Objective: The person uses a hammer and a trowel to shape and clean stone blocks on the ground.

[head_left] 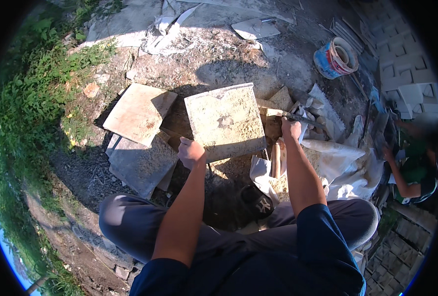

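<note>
Left hand [190,153] is clenched on the near left corner of the big square slab [225,121], fingers curled over its edge, the slab propped up and tilted in front of the knees. Right hand [291,129], just beside the slab's right edge, is wrapped tight around the handle of a dark tool [304,119]; which kind, hard to tell. Left of the slab lie two more flat slabs [139,113], overlapping on bare dirt. Beyond the slab, a tipped bucket [335,58]. Pale sacking [345,167] sits right of the slab, grass [26,98] far left. Another person [411,165] crouches at the right rim.
</note>
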Motion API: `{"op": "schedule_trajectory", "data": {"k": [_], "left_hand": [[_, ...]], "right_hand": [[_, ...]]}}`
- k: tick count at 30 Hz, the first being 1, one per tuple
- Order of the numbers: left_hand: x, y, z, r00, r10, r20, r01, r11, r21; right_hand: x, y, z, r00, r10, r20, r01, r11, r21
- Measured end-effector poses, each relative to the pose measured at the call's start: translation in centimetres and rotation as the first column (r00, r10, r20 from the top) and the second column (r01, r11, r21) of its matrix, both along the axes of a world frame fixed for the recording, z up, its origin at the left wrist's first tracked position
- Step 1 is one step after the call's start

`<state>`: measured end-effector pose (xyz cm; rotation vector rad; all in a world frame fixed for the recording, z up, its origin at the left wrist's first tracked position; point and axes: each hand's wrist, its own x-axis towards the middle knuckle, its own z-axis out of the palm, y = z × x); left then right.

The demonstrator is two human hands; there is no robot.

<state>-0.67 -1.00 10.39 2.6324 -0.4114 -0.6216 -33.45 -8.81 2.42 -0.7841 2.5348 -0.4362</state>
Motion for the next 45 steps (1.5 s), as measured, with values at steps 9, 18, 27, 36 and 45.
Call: {"op": "schedule_trajectory", "data": {"k": [9, 18, 27, 36, 45], "left_hand": [[0.5, -0.3, -0.4, 1.000, 0.004, -0.010, -0.005, 1.000, -0.023], [-0.9, -0.2, -0.1, 0.999, -0.042, -0.029, 0.040, 0.997, -0.063], [-0.6, -0.1, -0.5, 0.997, -0.061, 0.046, 0.066, 0.993, -0.096], [-2.9, -0.9, -1.6, 0.996, -0.090, 0.028, 0.092, 0.992, -0.081], [-0.6, -0.3, -1.2, 0.999, -0.021, 0.034, 0.021, 1.000, -0.022]], "right_hand": [[0.1, 0.2, -1.0, 0.998, 0.030, 0.055, -0.025, 0.996, -0.088], [-1.1, 1.5, 0.1, 0.993, 0.088, -0.078, -0.101, 0.979, -0.175], [-3.2, 0.4, 1.8, 0.880, 0.171, 0.442, -0.034, 0.953, -0.302], [-7.6, 2.8, -1.8, 0.909, -0.019, -0.417, -0.206, 0.849, -0.487], [-7.1, 3.4, 4.7, 0.878, 0.006, -0.479, -0.285, 0.810, -0.513]]}}
